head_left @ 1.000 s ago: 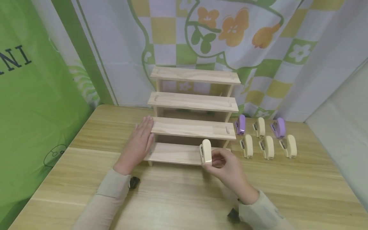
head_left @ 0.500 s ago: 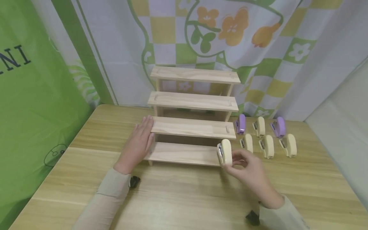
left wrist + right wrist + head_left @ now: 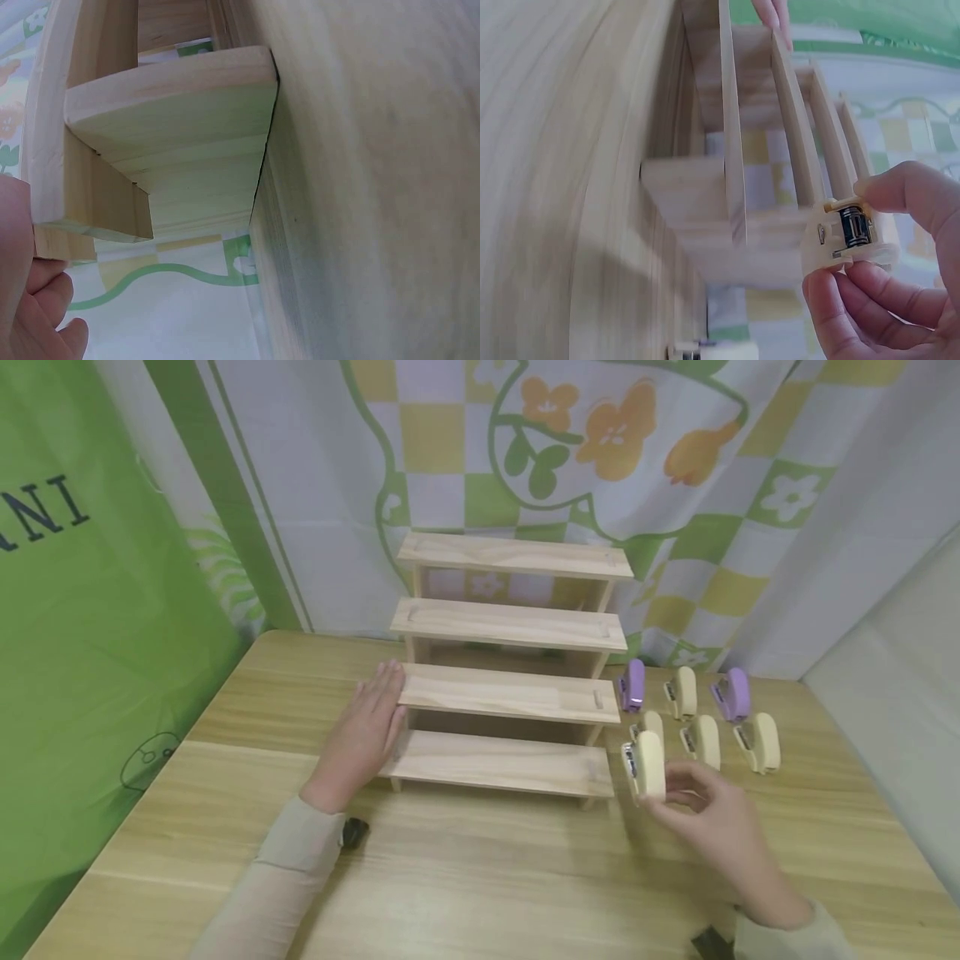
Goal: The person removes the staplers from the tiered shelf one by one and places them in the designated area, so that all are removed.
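Note:
My right hand (image 3: 720, 827) pinches a small cream stapler (image 3: 649, 766) between thumb and fingers, to the right of the wooden stepped rack's lowest step. In the right wrist view the stapler (image 3: 816, 244) shows its metal parts, with the thumb above and fingertips below. It overlaps a standing cream stapler behind it in the head view. My left hand (image 3: 358, 739) rests at the left end of the second-lowest step of the rack (image 3: 510, 692), fingers extended. The left wrist view shows part of this hand (image 3: 37, 315) close beside the rack's end.
Several staplers stand right of the rack on the wooden table (image 3: 465, 877): two purple, including one nearest the rack (image 3: 633, 686), and cream ones, one at far right (image 3: 765, 743). A patterned curtain (image 3: 435, 439) hangs close behind the rack.
My right hand has carried the cream stapler rightward from in front of the lowest step to beyond the rack's right end. My left hand has stayed at the rack's left end.

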Action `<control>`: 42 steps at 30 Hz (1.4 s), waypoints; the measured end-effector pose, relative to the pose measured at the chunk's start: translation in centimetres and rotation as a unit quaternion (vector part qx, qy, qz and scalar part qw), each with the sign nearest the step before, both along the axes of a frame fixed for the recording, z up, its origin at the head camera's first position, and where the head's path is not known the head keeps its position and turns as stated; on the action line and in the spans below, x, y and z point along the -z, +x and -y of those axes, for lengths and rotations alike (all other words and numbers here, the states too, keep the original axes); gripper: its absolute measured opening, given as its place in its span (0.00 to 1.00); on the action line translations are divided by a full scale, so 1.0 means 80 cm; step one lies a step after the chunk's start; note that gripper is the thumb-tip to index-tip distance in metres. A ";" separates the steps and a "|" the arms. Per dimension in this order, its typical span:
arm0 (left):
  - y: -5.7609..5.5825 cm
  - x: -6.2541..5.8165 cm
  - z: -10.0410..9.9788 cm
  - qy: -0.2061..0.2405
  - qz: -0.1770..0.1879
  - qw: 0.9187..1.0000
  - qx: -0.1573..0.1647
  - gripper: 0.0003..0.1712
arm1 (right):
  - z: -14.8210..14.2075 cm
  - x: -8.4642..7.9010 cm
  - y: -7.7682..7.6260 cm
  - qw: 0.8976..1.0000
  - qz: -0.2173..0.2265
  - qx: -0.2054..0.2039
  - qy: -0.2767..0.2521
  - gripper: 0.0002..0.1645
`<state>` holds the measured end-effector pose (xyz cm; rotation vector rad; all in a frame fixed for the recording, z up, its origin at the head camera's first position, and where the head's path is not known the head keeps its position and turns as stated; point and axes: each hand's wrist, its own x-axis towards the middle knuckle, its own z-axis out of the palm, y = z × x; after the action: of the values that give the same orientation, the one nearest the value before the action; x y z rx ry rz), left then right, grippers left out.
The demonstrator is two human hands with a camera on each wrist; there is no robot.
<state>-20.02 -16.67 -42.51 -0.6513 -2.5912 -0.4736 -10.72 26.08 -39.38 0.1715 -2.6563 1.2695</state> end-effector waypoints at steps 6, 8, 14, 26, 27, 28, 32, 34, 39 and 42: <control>0.000 0.001 0.000 0.002 -0.007 1.000 0.002 0.34 | -0.032 0.004 -0.001 1.000 0.019 0.020 0.008 0.26; -0.001 0.001 0.000 0.003 -0.009 1.000 0.003 0.34 | -0.043 0.006 -0.001 0.999 0.034 0.025 0.018 0.27; -0.002 0.002 0.000 0.000 -0.007 1.000 0.003 0.34 | -0.070 0.012 0.001 0.992 0.084 0.052 0.071 0.32; 0.000 0.000 0.000 0.007 -0.001 1.000 0.003 0.34 | -0.103 0.027 0.006 0.985 0.106 0.063 0.118 0.32; 0.000 0.000 0.000 0.007 0.000 1.000 0.002 0.34 | -0.105 0.029 0.005 0.985 0.106 0.063 0.120 0.32; 0.000 0.000 -0.001 0.007 0.001 1.000 0.002 0.34 | -0.107 0.030 0.005 0.985 0.106 0.064 0.122 0.32; 0.001 -0.001 -0.001 0.006 0.007 1.000 0.000 0.34 | -0.115 0.034 0.004 0.982 0.113 0.065 0.135 0.32; 0.001 -0.002 -0.001 0.006 0.010 1.000 -0.001 0.34 | -0.117 0.035 0.004 0.981 0.117 0.064 0.138 0.32; 0.002 -0.002 -0.001 0.007 0.015 1.000 -0.003 0.34 | -0.117 0.036 0.002 0.980 0.138 0.053 0.133 0.34; 0.002 -0.001 -0.001 0.007 0.015 1.000 -0.003 0.34 | -0.116 0.036 0.001 0.979 0.153 0.046 0.123 0.35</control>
<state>-19.84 -16.62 -42.40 -0.6364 -2.6152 -0.5022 -10.62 35.34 -42.26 -0.1223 -3.0385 1.0053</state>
